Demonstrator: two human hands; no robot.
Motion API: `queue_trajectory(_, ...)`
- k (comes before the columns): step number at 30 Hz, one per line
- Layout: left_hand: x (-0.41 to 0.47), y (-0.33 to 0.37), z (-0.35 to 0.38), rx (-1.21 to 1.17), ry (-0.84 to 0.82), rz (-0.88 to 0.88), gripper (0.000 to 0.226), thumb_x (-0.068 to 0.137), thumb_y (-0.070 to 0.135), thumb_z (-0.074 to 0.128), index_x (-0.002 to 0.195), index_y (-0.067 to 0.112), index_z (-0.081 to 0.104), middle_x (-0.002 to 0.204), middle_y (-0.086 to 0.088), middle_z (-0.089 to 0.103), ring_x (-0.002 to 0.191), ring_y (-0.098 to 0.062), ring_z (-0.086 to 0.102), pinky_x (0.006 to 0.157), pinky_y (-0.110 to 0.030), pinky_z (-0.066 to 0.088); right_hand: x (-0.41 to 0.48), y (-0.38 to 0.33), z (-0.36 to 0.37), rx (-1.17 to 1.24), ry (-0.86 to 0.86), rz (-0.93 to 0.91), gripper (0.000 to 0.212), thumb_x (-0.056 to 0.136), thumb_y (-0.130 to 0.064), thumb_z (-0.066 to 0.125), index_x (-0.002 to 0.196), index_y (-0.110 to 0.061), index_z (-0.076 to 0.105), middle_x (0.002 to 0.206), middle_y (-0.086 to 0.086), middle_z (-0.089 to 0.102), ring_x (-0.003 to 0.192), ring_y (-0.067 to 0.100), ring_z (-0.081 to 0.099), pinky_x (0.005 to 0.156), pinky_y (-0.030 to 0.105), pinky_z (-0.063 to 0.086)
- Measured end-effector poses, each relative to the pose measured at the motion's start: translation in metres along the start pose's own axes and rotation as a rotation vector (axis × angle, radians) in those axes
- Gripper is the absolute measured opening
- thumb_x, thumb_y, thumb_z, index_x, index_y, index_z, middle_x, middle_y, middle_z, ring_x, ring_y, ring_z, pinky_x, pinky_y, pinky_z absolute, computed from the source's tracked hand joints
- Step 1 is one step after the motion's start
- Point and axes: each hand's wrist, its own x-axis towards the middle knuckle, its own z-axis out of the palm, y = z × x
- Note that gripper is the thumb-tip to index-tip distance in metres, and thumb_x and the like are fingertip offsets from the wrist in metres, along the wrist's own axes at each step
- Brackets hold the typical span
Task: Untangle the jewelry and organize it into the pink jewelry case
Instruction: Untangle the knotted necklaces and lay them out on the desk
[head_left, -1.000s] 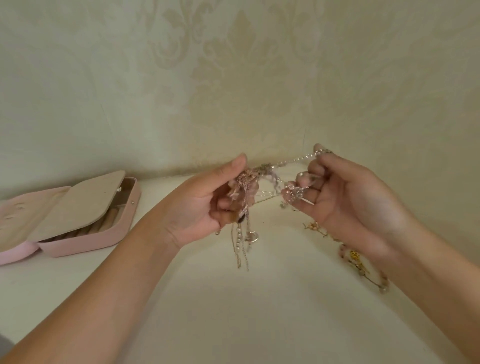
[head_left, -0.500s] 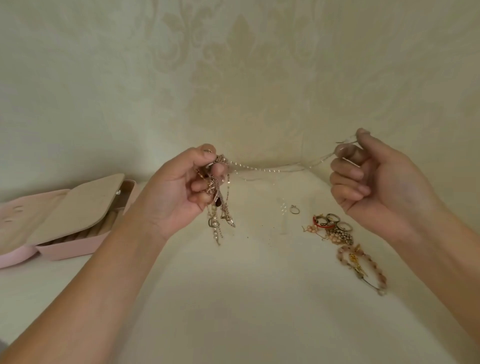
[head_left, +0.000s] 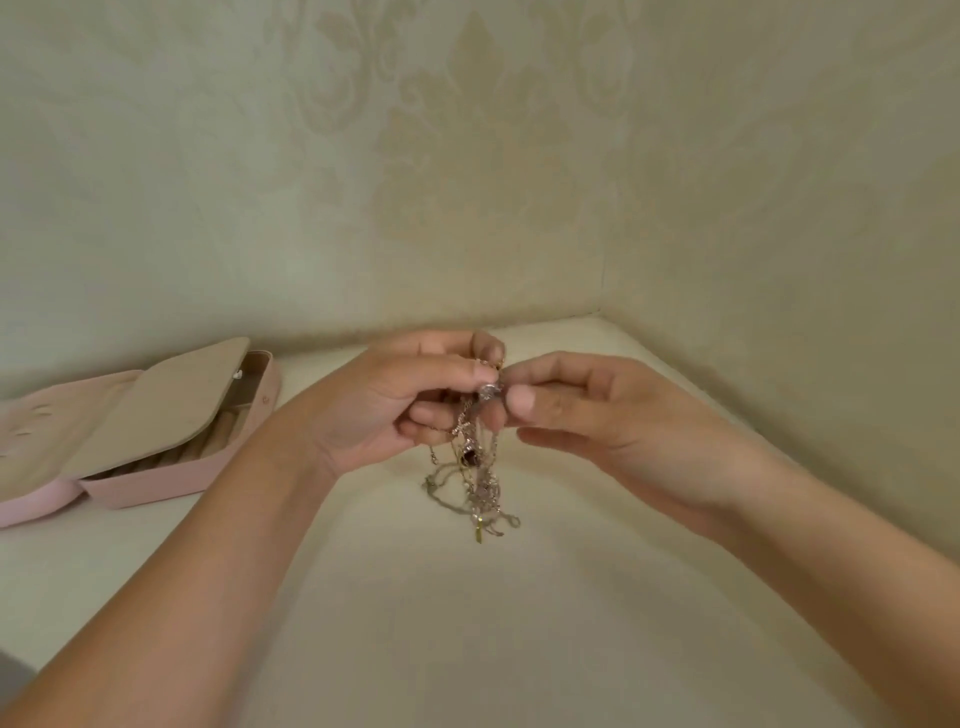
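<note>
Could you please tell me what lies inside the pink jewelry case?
Beige padded rolls show in the pink jewelry case; its beige flap covers the rest.

Tangled chains (head_left: 480, 483) blurred; case (head_left: 156, 480) cropped

A home corner: damask-patterned wallpaper (head_left: 467, 156) meets a cream tabletop (head_left: 467, 623) holding a pink jewelry case (head_left: 171, 475).

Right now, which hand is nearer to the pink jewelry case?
The left hand. It is to the right of the pink jewelry case, apart from it; the right hand is farther right, beyond the tangled chains.
</note>
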Motion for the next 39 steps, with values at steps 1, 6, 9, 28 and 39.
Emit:
queue_trajectory(1, 0.000, 0.000, 0.000, 0.023, -0.024, -0.020, 0.011, 0.071, 0.014, 0.064, 0.072, 0.025, 0.061, 0.058, -0.004, 0.061, 0.035, 0.002, 0.025, 0.033, -0.008, 0.019, 0.000, 0.002, 0.002, 0.032, -0.038, 0.016, 0.038, 0.076, -0.027, 0.067, 0.104, -0.002, 0.063, 0.093, 0.005, 0.073, 0.096, 0.016, 0.068, 0.095, 0.028, 0.050)
queue_trajectory(6, -0.002, 0.001, 0.000, 0.117, -0.168, -0.040, 0.006, 0.073, 0.025, 0.064, 0.074, 0.031, 0.064, 0.075, -0.009, 0.071, 0.047, -0.009, 0.017, 0.039, -0.010, 0.020, 0.000, -0.006, -0.003, 0.154, -0.087, 0.163, 0.008, 0.079, -0.008, 0.065, 0.086, -0.006, 0.066, 0.063, 0.003, 0.052, 0.048, 0.008, 0.044, 0.057, 0.018, 0.048)
queue_trajectory(9, -0.002, -0.001, 0.003, 0.190, -0.154, -0.033, 0.008, 0.076, 0.021, 0.068, 0.077, 0.027, 0.063, 0.087, -0.018, 0.070, 0.038, 0.000, 0.024, 0.042, -0.013, 0.019, -0.001, -0.012, -0.010, -0.090, 0.016, 0.198, 0.010, 0.084, -0.003, 0.063, 0.081, -0.011, 0.070, 0.052, -0.005, 0.042, 0.044, 0.005, 0.029, 0.042, 0.015, 0.029)
queue_trajectory(28, -0.001, -0.001, 0.002, 0.211, 0.007, -0.081, 0.022, 0.079, 0.039, 0.068, 0.075, 0.018, 0.071, 0.069, -0.009, 0.070, 0.028, -0.002, 0.021, 0.038, -0.011, 0.023, 0.005, -0.002, -0.006, 0.644, 0.099, 0.134, 0.019, 0.083, -0.016, 0.048, 0.068, -0.009, 0.056, 0.052, 0.004, 0.047, 0.034, 0.009, 0.028, 0.040, 0.020, 0.039)
queue_trajectory(39, 0.000, -0.004, -0.012, -0.091, -0.015, 0.086, 0.045, 0.031, 0.044, 0.095, 0.058, 0.020, 0.069, 0.064, 0.004, 0.061, 0.046, 0.000, 0.038, 0.043, -0.012, 0.031, -0.003, -0.011, -0.035, 0.174, -0.180, 0.069, 0.019, 0.071, -0.034, 0.079, 0.075, -0.016, 0.075, 0.037, -0.009, 0.030, 0.032, 0.002, 0.024, 0.035, 0.015, 0.030)
